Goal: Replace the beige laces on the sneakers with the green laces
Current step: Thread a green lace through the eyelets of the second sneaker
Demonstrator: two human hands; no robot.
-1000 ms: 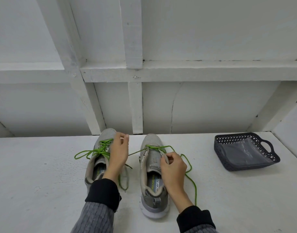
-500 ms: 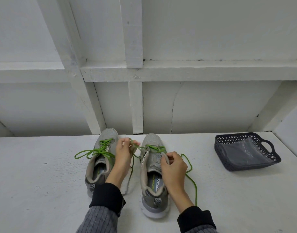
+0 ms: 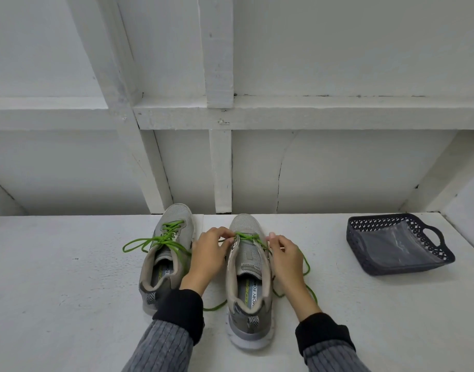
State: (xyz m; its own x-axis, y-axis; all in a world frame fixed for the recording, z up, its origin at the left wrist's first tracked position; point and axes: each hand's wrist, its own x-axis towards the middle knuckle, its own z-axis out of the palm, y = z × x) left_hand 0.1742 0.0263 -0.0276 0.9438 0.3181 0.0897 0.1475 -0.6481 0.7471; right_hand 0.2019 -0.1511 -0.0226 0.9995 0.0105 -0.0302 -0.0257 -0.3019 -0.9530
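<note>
the white table [image 3: 69, 277] lies open to the left of the left sneaker [image 3: 164, 253], apart from a green lace loop [image 3: 139, 244] lying out on that side. the gap between the left sneaker and the right sneaker [image 3: 248, 272] is narrow and occupied by the left hand [image 3: 207, 257]. the right hand [image 3: 285, 257] and trailing green lace [image 3: 308, 267] block the right sneaker's outer side. open surface runs from there to the dark basket [image 3: 399, 267]. the white wall [image 3: 337, 170] closes the space just behind both toes.
</note>
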